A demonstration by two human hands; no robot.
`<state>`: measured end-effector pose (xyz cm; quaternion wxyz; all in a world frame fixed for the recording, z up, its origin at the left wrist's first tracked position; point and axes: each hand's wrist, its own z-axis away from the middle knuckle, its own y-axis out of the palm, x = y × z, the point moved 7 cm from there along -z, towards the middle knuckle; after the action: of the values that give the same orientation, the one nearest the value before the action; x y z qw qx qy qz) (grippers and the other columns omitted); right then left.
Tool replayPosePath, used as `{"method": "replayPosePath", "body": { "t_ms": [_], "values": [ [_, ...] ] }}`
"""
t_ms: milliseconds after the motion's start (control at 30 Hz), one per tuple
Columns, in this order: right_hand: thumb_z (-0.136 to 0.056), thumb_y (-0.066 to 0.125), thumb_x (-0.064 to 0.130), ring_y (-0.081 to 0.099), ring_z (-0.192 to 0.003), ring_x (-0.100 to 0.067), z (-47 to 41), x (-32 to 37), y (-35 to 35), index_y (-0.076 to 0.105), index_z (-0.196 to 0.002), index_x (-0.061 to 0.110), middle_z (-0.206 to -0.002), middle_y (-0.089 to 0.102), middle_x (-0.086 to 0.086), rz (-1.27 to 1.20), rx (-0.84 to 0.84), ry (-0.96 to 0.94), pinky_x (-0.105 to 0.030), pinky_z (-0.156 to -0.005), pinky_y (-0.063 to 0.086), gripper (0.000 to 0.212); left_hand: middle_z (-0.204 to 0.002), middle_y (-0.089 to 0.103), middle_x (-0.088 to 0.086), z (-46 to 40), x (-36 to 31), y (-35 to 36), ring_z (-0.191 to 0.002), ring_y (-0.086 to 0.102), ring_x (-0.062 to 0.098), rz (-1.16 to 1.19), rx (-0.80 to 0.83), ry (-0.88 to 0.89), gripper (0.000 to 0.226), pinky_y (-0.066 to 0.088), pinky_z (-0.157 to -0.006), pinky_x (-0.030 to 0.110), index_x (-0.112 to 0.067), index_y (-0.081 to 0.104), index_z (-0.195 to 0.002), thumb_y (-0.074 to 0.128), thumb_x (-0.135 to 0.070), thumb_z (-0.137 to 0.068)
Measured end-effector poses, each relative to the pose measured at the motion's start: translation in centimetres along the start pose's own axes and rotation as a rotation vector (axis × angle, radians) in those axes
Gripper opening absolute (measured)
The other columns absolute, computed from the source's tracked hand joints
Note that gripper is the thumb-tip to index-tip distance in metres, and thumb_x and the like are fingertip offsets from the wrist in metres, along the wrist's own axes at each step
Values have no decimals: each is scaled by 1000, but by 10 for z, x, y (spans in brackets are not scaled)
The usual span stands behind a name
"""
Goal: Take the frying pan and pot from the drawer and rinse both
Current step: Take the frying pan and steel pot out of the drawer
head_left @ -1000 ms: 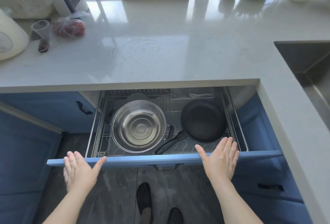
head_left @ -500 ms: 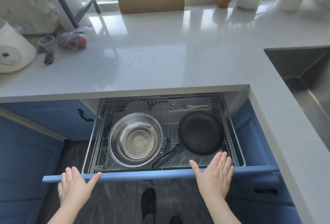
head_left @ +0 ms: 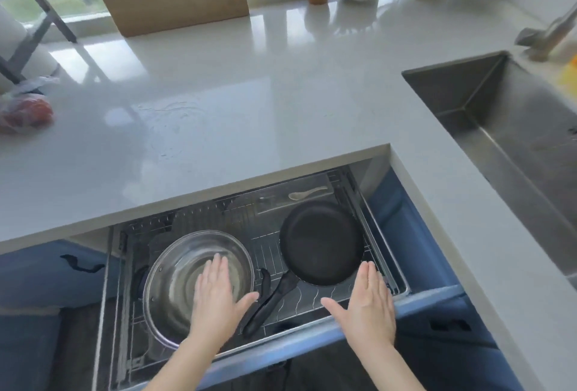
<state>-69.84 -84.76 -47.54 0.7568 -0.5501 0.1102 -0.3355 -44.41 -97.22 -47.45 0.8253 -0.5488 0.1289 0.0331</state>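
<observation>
Drawer (head_left: 312, 336) open, nothing lifted yet.
Pot (head_left: 175, 284) and frying pan (head_left: 321, 242) sit in the rack; your left hand (head_left: 215, 300) and right hand (head_left: 368, 306) hover flat-fingered, gripping nothing. Both pickups, both rinses at sink (head_left: 462, 91) remain.

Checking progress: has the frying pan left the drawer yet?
No, the frying pan lies in the drawer, neither hand touching it.

Since a second ago the left hand (head_left: 215, 298) has moved from outside the drawer (head_left: 312, 333) front to over the steel pot (head_left: 175, 284) (fingers straight), while the right hand (head_left: 368, 306) sits over the front edge
</observation>
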Motion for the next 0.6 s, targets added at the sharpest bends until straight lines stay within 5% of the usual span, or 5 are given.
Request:
{"method": "replayPosePath", "body": {
  "t_ms": [67,233,600],
  "values": [
    [-78,55,74,3,-151,-23,-23,-10,-6,-8,-154,9,-164,-4,-7,-34,89,46,-35,-122,9,118,-165,-2,3,-26,-29,5,-152,-4,20,-26,33,100,104,0,-123,36,-12,3,-158,55,-67,-86],
    [-70,77,58,6,-150,-21,-85,-33,-1,-7,-155,12,-164,0,-4,-77,189,58,-34,-120,15,129,-165,3,5,-92,-84,30,-152,1,23,-125,149,292,111,5,-122,38,-13,5,-157,65,-65,-79],
    [-59,91,37,13,-149,-26,-156,-55,68,-11,-155,13,-162,8,-11,-60,473,83,-38,-120,19,142,-165,-8,1,-187,-82,94,-152,-3,23,-227,450,375,130,5,-122,41,-19,-12,-157,83,-45,-72]
  ]
}}
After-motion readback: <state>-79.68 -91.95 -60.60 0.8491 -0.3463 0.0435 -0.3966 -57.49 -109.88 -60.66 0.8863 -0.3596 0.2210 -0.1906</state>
